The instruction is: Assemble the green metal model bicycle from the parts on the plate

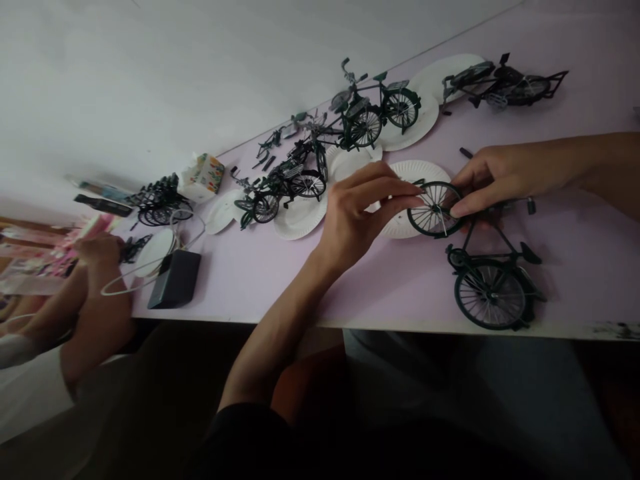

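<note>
A dark green model bicycle [493,257] lies tilted over the pink tabletop, its rear wheel [491,295] close to the front edge. My right hand [493,179] grips it at the front end, thumb on the rim of the front wheel [434,210]. From the left, my left hand [357,207] pinches at the same wheel's rim with thumb and fingertips closed. A small green piece shows just above those fingertips; whether it belongs to the bicycle I cannot tell. Under the front wheel lies a white paper plate [407,230].
Several model bicycles [365,123] stand along the wall on paper plates [300,217]; another [520,90] lies at the back right. A dark box [175,279], a tissue box [206,173] and a white cable [117,292] are to the left, near another person's hand [103,250].
</note>
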`<state>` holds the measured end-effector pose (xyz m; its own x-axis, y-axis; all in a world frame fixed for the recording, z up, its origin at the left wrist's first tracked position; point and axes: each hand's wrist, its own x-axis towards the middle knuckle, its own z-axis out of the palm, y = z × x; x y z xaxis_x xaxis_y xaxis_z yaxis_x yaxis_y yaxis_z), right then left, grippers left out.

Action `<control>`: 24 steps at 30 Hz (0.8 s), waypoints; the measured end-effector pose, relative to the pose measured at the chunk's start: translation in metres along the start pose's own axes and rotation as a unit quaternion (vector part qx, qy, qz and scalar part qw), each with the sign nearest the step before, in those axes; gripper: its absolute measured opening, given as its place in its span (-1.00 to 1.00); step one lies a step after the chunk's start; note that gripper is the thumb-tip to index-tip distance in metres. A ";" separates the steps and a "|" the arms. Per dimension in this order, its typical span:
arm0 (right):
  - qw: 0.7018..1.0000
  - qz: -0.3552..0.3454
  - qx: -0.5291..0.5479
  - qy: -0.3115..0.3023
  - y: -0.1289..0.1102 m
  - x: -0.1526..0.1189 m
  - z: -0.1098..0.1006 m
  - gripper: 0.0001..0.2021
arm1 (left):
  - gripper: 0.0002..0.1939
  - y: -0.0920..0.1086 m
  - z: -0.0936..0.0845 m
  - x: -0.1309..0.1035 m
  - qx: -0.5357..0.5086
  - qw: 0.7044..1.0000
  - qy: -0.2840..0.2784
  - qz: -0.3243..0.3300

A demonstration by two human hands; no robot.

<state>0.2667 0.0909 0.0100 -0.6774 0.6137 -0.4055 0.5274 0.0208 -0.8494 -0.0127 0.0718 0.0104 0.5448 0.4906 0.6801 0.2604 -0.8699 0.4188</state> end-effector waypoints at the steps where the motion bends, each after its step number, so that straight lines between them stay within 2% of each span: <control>1: 1.000 0.000 -0.001 0.000 0.000 0.000 0.000 -0.50 | -0.85 -0.002 -0.001 0.000 -0.002 1.000 0.009 -0.003; 6: 1.000 0.002 0.000 0.008 -0.001 -0.001 0.001 -0.49 | -0.70 -0.007 -0.001 -0.001 0.003 0.999 -0.005 -0.043; 12: 1.000 -0.003 0.006 0.016 0.002 0.001 0.000 -0.46 | -0.59 0.001 0.002 -0.001 -0.016 0.999 -0.015 -0.026; 17: 1.000 0.004 -0.005 0.017 0.005 0.002 -0.001 -0.38 | -0.66 0.000 0.005 -0.004 -0.003 0.999 -0.019 -0.026; 24: 1.000 0.022 -0.019 0.011 0.005 0.002 -0.002 -0.43 | -0.91 0.005 0.009 -0.007 0.007 0.997 0.059 -0.044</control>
<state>0.2689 0.0938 0.0053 -0.6417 0.6319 -0.4348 0.5757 0.0223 -0.8173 -0.0080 0.0640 0.0024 0.4219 0.5663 0.7080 0.3144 -0.8238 0.4716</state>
